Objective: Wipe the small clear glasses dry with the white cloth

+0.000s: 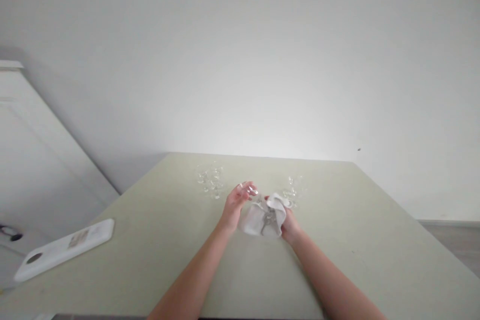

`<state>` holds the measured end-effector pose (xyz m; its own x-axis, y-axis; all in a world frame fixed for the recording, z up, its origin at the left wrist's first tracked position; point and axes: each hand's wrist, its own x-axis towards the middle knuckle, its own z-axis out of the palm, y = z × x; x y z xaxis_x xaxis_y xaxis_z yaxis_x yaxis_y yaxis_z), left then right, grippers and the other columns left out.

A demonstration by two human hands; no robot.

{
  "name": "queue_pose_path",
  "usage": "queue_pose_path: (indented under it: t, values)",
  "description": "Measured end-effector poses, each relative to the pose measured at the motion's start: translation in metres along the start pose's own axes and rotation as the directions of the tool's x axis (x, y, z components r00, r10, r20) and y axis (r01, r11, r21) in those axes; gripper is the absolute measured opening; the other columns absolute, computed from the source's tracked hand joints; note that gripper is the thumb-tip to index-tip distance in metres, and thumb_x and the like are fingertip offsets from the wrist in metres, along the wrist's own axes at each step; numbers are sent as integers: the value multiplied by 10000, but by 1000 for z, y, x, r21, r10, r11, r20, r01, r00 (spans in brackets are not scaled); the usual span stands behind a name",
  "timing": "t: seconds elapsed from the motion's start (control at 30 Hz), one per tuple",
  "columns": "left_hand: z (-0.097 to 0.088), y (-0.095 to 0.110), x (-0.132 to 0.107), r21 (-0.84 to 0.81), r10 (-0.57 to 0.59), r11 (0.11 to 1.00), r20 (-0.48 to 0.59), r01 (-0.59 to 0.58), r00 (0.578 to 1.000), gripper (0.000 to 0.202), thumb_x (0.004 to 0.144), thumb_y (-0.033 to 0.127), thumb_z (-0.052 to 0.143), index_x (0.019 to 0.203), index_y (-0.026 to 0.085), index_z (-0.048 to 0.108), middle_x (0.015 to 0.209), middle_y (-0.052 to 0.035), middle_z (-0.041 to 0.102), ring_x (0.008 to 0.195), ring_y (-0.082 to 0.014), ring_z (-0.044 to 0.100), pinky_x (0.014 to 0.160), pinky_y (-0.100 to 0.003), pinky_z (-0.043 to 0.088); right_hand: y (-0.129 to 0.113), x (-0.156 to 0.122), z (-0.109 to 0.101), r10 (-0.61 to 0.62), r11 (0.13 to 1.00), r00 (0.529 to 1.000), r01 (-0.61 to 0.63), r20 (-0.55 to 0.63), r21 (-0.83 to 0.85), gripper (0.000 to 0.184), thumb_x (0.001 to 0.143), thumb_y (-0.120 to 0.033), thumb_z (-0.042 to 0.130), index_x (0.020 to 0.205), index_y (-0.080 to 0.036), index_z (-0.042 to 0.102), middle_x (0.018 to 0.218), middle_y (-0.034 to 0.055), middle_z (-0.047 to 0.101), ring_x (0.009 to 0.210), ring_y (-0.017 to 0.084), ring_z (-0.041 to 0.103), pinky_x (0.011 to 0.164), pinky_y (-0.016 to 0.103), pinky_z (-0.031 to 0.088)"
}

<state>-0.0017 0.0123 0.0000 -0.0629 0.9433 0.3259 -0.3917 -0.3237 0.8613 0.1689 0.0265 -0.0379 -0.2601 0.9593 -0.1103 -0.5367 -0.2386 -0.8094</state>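
Observation:
A clear stemmed glass [250,191] lies tipped between my hands above the pale green table [157,230]. My left hand [235,206] has its fingers curled round the glass's foot end. My right hand [290,225] grips a white cloth [264,217] that is wrapped over the other end of the glass, hiding the bowl. Both forearms reach in from the bottom edge.
A cluster of clear glasses [210,180] stands at the table's back left, and another glass [294,191] just behind the cloth. A white rectangular board [65,247] lies near the left edge. A white wall rises behind, white cabinet at left.

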Motion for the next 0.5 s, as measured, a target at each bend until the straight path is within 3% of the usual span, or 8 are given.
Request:
queue_pose_path:
  t: [0.07, 0.13, 0.3, 0.4, 0.5]
  values:
    - [-4, -1, 3, 13, 57, 998, -82, -56, 995, 611, 741, 548, 755, 1202, 165, 635, 1099, -115, 689, 906, -194, 649, 799, -289, 480, -1, 4, 3, 4, 994, 993, 8, -115, 107, 205, 716, -368, 681, 822, -193, 659, 783, 27, 736, 752, 209, 684, 668, 285, 530]
    - [-5, -3, 2, 30, 85, 996, -78, -83, 993, 647, 752, 569, 734, 1248, 178, 596, 1142, -120, 678, 909, -200, 657, 806, -306, 496, -2, 4, 5, 34, 988, 994, -18, -107, 152, 226, 738, -381, 649, 854, -188, 658, 811, 31, 743, 806, 223, 691, 699, 299, 533]
    - [3, -6, -10, 308, 93, 937, 229, -163, 969, 663, 742, 476, 780, 1293, 190, 547, 1199, -128, 652, 978, -232, 656, 886, -353, 503, 2, -5, 8, 193, 977, 973, -203, 128, 68, 287, 711, -424, 689, 851, -175, 661, 781, 58, 738, 850, 260, 699, 747, 353, 540]
    - [7, -6, -17, 456, 129, 844, 341, -284, 931, 668, 765, 414, 776, 1343, 222, 501, 1245, -118, 624, 1011, -237, 649, 907, -364, 502, 6, -7, 9, 162, 986, 978, -167, 130, 24, 261, 697, -381, 712, 864, -184, 676, 771, 61, 736, 837, 269, 702, 729, 370, 550]
    - [8, -6, -20, 516, 176, 774, 383, -368, 907, 676, 785, 396, 762, 1371, 239, 463, 1258, -113, 616, 1088, -253, 626, 963, -391, 482, 8, -8, 10, 123, 992, 985, -123, 119, -8, 264, 692, -351, 725, 893, -185, 688, 765, 60, 735, 823, 267, 703, 713, 371, 557]
